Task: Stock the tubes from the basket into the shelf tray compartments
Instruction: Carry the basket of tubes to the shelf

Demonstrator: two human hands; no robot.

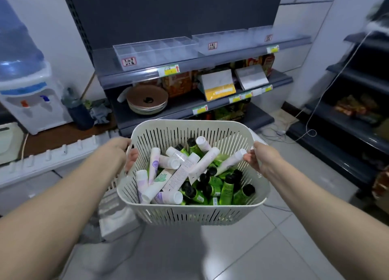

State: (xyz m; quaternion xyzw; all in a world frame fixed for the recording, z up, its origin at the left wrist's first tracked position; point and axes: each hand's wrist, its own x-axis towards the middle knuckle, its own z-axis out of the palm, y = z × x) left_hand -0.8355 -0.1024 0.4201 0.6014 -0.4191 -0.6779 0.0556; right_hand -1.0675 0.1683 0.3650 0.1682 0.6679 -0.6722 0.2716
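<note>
The fingers (131,160) of the left hand (119,151) are curled over the left rim of the basket (189,215), with their tips lying against the inside of its slotted wall, so the rim is gripped. The fingers (249,158) of the right hand (265,159) are curled in the same way over the right rim, which is likewise gripped. The basket, white and slotted, is held up between both hands above the tiled floor (242,248), facing the shelf unit. A loose heap of tubes is recorded inside it. White tubes (179,174) with lilac or green print are piled to the left and middle. Green tubes (226,192) with black caps are piled to the right and near side. The clear tray (155,50), divided into compartments, is set on the top shelf (130,74), well apart from the basket. Two further clear trays (223,40) are placed beside it to the right. Packaged goods (179,83) are noted on the shelf below, and a water dispenser (29,96) is noted at the far left.
</note>
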